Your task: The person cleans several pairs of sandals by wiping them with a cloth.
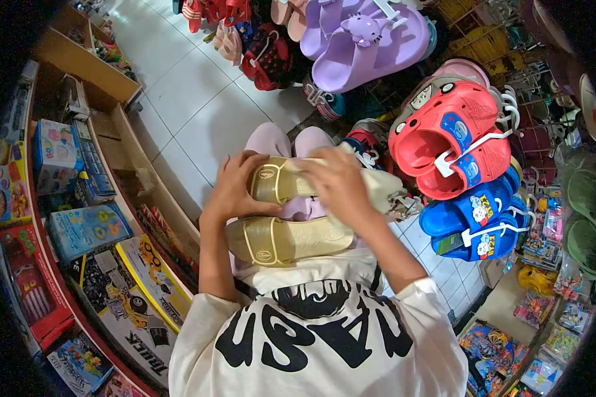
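Observation:
Two yellowish slip-on sandals with clear straps lie across my lap. My left hand [240,182] is wrapped round the toe end of the upper sandal [268,182]. On the heel side of that sandal, my right hand [338,188] is slightly blurred, with a cream cloth [381,188] against it; its fingers are bent and bunched. The lower sandal [291,241] rests nearer my body, below both hands, its toe pointing left. Whether the cloth is between my right fingers is hard to see.
Red clogs [450,139], blue slippers [473,225] and purple sandals [367,43] hang from racks at the right and top. Boxed toys, including a truck box [122,298], fill the shelves at left. White floor tiles [205,112] lie ahead.

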### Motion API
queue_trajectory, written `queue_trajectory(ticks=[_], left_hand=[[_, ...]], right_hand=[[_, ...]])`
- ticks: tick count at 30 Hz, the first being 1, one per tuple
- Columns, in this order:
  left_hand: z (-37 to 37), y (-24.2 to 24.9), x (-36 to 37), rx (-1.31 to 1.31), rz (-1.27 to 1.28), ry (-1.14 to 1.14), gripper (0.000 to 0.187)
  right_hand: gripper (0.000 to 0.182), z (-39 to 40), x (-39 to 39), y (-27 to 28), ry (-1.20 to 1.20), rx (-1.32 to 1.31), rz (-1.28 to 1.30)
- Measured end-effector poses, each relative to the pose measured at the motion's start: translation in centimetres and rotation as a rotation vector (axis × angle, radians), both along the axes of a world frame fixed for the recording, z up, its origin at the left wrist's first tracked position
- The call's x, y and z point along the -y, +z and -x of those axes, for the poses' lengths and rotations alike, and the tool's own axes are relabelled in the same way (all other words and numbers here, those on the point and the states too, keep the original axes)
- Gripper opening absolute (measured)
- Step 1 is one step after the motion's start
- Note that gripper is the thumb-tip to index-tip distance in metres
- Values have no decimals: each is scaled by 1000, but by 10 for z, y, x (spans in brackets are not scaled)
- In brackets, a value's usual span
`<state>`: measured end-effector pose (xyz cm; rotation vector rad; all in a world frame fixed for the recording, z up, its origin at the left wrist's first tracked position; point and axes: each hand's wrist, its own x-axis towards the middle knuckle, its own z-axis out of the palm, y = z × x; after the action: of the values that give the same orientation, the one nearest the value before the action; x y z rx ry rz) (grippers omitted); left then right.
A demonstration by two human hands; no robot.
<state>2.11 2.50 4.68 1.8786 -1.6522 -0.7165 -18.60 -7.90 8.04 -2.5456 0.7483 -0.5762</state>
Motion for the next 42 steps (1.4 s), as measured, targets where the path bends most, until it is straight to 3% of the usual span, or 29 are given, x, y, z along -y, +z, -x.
queue_trajectory(ticks=[4, 7, 9, 15, 19, 22, 25, 26, 27, 29, 32, 35, 40, 42], left_hand=[[-5, -19, 1, 10, 26, 47, 88], [0, -20, 1, -44, 55, 53, 89], [-4, -19, 2, -51, 13, 33, 91], [-1, -16, 1, -3, 46, 15, 95], [-4, -14, 1, 50, -68, 54, 96], [-4, -18, -4, 71, -33, 43, 96], [2, -13, -7, 75, -12, 59, 97], [3, -13, -8, 84, -1, 59, 98], [4, -13, -8, 91, 8, 60, 99], [7, -15, -9, 96, 8, 60, 102], [8, -18, -7, 105, -28, 58, 106], [9, -19, -5, 143, -69, 43, 107], [13, -18, -8, 172, -57, 31, 113], [9, -17, -7, 148, -75, 42, 120]], right_hand=[[34, -16, -23, -58, 106, -125, 71], [30, 1, -9, -56, 46, -160, 84], [26, 10, 12, -33, -78, -442, -99], [23, -6, 16, -23, -163, -210, 24], [26, -24, -21, -51, -61, -255, 132], [22, -3, -33, -36, 220, -88, 195], [25, 10, 3, -19, 459, -100, -313], [30, 6, 12, -7, 416, -57, -334], [26, -2, 13, 14, 298, -131, -347], [24, -22, 6, 30, 265, -7, -146], [24, -42, -18, -10, 418, -68, 82], [26, -31, -16, -38, 449, -139, -226], [25, -35, 18, 2, 687, -270, -283], [25, -46, 33, 8, 518, -221, -165]])
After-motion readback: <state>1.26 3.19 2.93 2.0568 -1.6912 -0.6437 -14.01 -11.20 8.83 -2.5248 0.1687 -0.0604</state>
